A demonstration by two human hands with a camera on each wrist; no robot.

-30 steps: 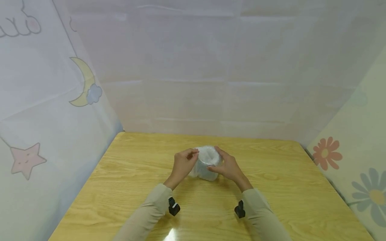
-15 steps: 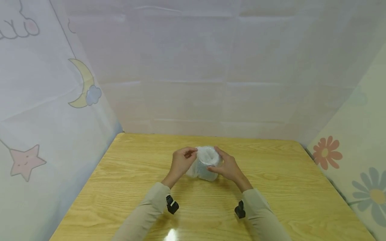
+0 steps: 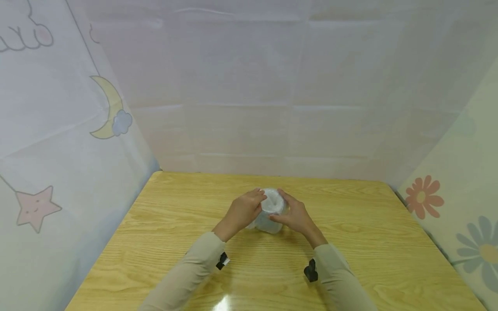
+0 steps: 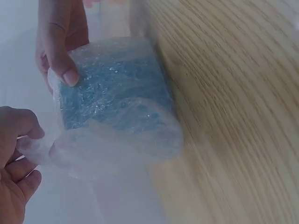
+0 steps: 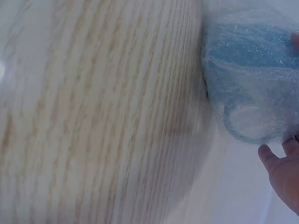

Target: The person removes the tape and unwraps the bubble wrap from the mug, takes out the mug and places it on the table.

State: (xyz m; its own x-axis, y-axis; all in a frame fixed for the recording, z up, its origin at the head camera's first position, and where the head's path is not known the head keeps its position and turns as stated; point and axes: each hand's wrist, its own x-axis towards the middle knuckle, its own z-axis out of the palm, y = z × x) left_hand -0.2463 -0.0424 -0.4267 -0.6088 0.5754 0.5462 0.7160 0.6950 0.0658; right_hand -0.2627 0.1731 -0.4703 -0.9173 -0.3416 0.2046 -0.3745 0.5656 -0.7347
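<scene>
A blue mug (image 5: 247,56) wrapped in bubble wrap (image 4: 107,154) sits on the wooden table. Through the film, a round handle (image 5: 229,119) shows in the right wrist view. Its padded, whitish top (image 3: 273,199) faces up in the head view. My right hand (image 3: 296,216) grips the wrapped mug from the right, thumb across the front near the rim. On the other side, my left hand (image 4: 16,158) pinches a loose end of the wrap between thumb and fingers. Seen from the head, my left hand (image 3: 244,211) overlaps the mug's left side and hides part of it.
The light wood table (image 3: 163,242) runs back to a pale cloth wall (image 3: 233,86). Side cloths carry a moon (image 3: 109,106), a star (image 3: 38,208) and flowers (image 3: 424,196). A small black camera (image 3: 311,271) is strapped near each sleeve cuff.
My left hand first drew slightly left with the film, then moved right, closer over the mug's rim. My right hand and the mug hold nearly the same place.
</scene>
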